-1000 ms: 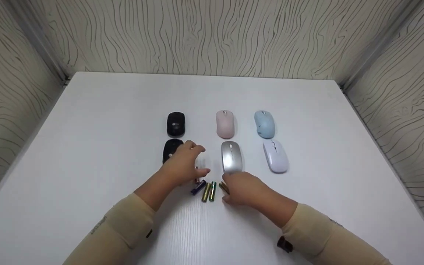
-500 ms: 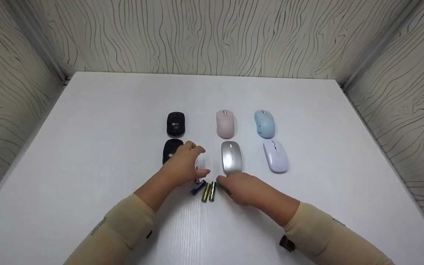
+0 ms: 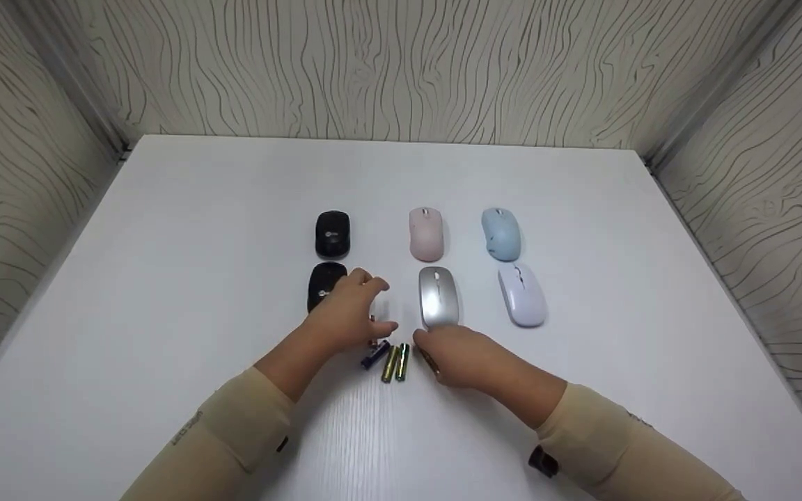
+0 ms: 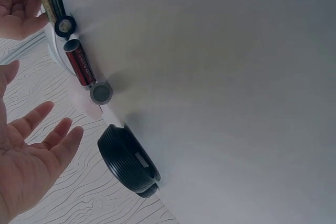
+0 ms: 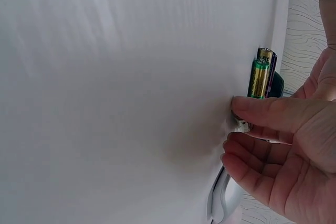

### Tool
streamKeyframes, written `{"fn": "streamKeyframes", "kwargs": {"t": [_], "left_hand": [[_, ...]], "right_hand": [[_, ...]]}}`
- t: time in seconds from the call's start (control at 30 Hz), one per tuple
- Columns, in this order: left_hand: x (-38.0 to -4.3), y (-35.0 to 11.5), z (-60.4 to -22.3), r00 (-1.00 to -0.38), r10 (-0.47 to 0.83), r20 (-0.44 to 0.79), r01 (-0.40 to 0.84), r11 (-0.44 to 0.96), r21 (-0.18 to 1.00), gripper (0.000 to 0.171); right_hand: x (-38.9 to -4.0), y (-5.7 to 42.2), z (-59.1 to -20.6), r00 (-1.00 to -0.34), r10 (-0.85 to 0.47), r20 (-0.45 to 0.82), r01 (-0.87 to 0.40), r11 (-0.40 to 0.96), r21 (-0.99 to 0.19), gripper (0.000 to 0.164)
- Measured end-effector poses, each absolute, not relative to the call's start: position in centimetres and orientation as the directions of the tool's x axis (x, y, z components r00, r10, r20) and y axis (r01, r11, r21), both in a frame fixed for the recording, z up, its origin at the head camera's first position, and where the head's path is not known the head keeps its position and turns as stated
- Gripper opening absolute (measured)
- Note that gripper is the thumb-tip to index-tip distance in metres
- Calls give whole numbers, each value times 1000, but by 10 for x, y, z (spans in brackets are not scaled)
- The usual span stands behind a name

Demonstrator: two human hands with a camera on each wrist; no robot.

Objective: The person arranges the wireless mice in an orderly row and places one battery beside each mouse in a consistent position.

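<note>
Wood-grain patterned walls (image 3: 401, 69) enclosed a white surface (image 3: 269, 181) in the head view. Along the back row lay a black mouse (image 3: 333, 235), a pink mouse (image 3: 427, 235) and a blue mouse (image 3: 501, 234). Nearer lay a second black mouse (image 3: 323, 284), partly covered by the left hand (image 3: 347, 311), then a silver mouse (image 3: 438, 296) and a white mouse (image 3: 522, 296). Between the two hands lay a dark blue battery (image 3: 375, 355), a gold battery (image 3: 390, 364) and a green-and-gold battery (image 3: 402, 362), the last two side by side. The right hand (image 3: 462, 356) was just in front of the silver mouse, with a battery (image 3: 428, 361) at its fingers.

From the left wrist, the left hand's fingers were spread and relaxed, holding nothing. A red battery (image 4: 80, 64) lay near them, with a grey round end (image 4: 101, 93) just beside it.

From the right wrist, the right hand pinched its battery between thumb and finger, only the end showing; its other fingers were loosely bent. The green-and-gold battery was just beyond the thumb.
</note>
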State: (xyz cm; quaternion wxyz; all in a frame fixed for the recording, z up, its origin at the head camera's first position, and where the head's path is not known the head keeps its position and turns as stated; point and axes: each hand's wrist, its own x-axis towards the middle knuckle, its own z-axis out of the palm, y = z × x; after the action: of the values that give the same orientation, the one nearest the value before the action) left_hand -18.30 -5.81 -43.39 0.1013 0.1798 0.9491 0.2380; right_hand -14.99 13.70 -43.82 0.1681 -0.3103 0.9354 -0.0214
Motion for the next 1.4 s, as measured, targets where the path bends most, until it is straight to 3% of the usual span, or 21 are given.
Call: {"fn": "streamKeyframes", "kwargs": {"t": [0.67,1.4], "left_hand": [[-187,-54,-431,-917,387,-102,288,815,502,62],[-234,5,-410,-906,407,-116,264,756,599,65]], "right_hand": [[-163,145,-423,-788,-501,-358,-482,864,-146,38],[-238,214,-385,-888,-387,-247,-301,897,-323,48]]}}
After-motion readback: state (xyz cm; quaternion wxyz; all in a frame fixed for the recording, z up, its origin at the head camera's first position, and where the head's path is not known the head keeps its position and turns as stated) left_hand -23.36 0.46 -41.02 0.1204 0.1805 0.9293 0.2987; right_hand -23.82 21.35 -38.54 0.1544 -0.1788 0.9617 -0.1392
